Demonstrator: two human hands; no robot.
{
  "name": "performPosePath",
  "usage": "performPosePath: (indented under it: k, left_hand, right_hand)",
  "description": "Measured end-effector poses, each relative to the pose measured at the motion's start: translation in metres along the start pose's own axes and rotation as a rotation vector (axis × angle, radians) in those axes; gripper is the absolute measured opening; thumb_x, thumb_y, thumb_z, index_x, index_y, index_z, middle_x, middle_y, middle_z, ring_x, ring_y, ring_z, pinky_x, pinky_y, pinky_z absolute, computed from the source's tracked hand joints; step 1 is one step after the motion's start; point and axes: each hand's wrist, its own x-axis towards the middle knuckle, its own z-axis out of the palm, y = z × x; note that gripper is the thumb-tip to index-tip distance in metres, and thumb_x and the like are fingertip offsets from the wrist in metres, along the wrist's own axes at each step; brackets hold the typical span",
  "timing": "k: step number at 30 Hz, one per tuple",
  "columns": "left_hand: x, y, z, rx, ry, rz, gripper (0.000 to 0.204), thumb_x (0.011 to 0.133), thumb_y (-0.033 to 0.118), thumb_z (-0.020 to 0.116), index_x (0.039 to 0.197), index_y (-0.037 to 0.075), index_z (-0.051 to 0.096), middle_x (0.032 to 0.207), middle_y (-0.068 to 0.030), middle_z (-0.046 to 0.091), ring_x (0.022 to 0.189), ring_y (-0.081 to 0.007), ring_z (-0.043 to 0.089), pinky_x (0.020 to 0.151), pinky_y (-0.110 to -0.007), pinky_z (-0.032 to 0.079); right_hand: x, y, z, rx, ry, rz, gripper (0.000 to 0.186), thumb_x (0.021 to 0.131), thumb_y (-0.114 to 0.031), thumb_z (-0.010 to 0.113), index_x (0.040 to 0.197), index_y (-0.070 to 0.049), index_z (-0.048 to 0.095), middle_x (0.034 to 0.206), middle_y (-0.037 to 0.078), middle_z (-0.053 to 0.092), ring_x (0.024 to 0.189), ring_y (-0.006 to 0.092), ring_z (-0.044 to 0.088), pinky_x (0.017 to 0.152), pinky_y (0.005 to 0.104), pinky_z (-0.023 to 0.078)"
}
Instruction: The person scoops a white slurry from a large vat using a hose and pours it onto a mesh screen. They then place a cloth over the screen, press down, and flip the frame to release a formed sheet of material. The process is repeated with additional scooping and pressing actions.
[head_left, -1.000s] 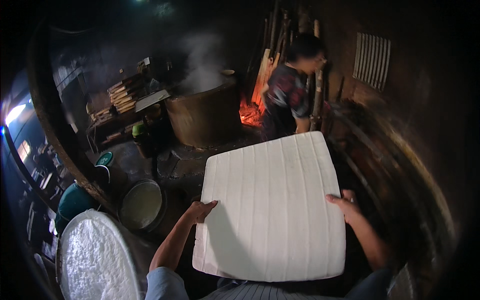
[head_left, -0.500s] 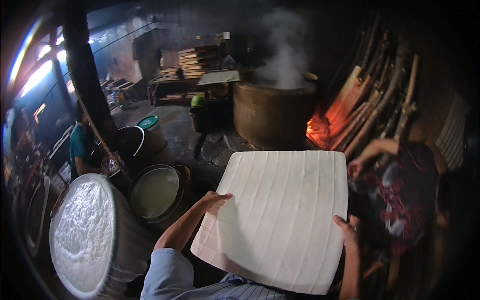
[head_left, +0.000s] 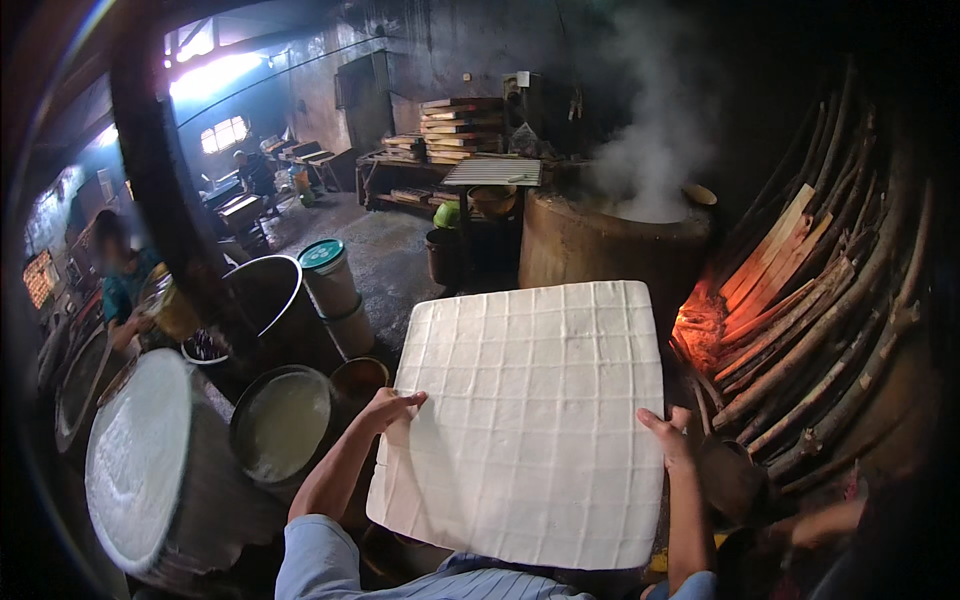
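Observation:
In front of me I carry a big square white slab point(head_left: 525, 425), which looks like a sheet of tofu. Raised lines cross its face in a grid, and its near edge is close to my body. My left hand point(head_left: 390, 408) grips its left edge, thumb on top, with the other fingers out of sight underneath. At the right edge my right hand point(head_left: 668, 432) holds it the same way. Whether a board lies under the slab is hidden.
A steaming vat point(head_left: 610, 245) stands ahead, with burning firewood point(head_left: 740, 310) at its right. At left are a tub of white contents point(head_left: 140, 460), a basin of pale liquid point(head_left: 285, 425), a lidded bucket point(head_left: 330, 280), a post point(head_left: 165, 180) and a person point(head_left: 125, 290). Blurred, another person's arm point(head_left: 830, 525) shows lower right.
My view has swung left and up. The slab now shows cross lines as well, and both hands still hold it. The person at right has moved mostly out of view.

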Motion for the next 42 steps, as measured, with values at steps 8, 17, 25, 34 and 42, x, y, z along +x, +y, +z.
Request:
performPosePath:
  k: [8,17,25,34,42]
  left_hand:
    - [0.201,0.090,0.053,-0.210,-0.117,0.036,0.039,0.078,0.033,0.078,0.093,-0.001,0.066,0.075,-0.0046,0.064,0.061,-0.0137,0.062,0.054,-0.032,0.051]
    - [0.396,0.256,0.162,-0.314,-0.252,0.000,0.044,0.075,0.034,0.081,0.093,-0.003,0.065,0.076,-0.0063,0.064,0.063,-0.0160,0.063,0.055,-0.032,0.052]
    - [0.551,0.408,0.263,-0.025,0.044,0.051,0.051,0.067,0.045,0.084,0.080,-0.001,0.066,0.069,-0.0054,0.062,0.059,-0.0180,0.061,0.055,-0.034,0.050]
    - [0.784,0.523,0.352,-0.031,-0.293,0.040,0.048,0.067,0.041,0.085,0.081,0.000,0.066,0.074,-0.0078,0.065,0.067,-0.0205,0.066,0.060,-0.036,0.052]
    - [0.946,0.598,0.419,-0.073,-0.418,0.011,0.040,0.068,0.036,0.085,0.079,0.001,0.070,0.072,-0.0058,0.066,0.060,-0.0167,0.065,0.056,-0.032,0.052]
  right_hand:
    - [0.229,0.027,0.032,0.097,-0.078,0.068,0.032,0.072,-0.020,0.080,0.093,-0.003,0.063,0.090,0.001,0.063,0.081,0.0098,0.057,0.075,0.0280,0.046]
    - [0.473,0.028,-0.006,-0.046,-0.055,0.203,0.048,0.071,-0.024,0.083,0.103,0.003,0.058,0.104,0.006,0.058,0.092,0.0151,0.054,0.081,0.0318,0.044]
    - [0.682,0.062,-0.037,0.124,-0.051,0.234,0.056,0.073,-0.020,0.081,0.115,0.005,0.053,0.113,0.010,0.058,0.104,0.0178,0.055,0.092,0.0326,0.043]
    - [0.881,0.119,-0.050,0.096,0.070,0.426,0.049,0.076,-0.021,0.079,0.114,-0.002,0.054,0.102,0.007,0.061,0.086,0.0187,0.060,0.079,0.0340,0.050]
    - [1.024,0.189,-0.026,0.124,0.243,0.559,0.036,0.076,-0.023,0.079,0.100,-0.005,0.059,0.094,0.006,0.062,0.083,0.0189,0.061,0.070,0.0360,0.051]
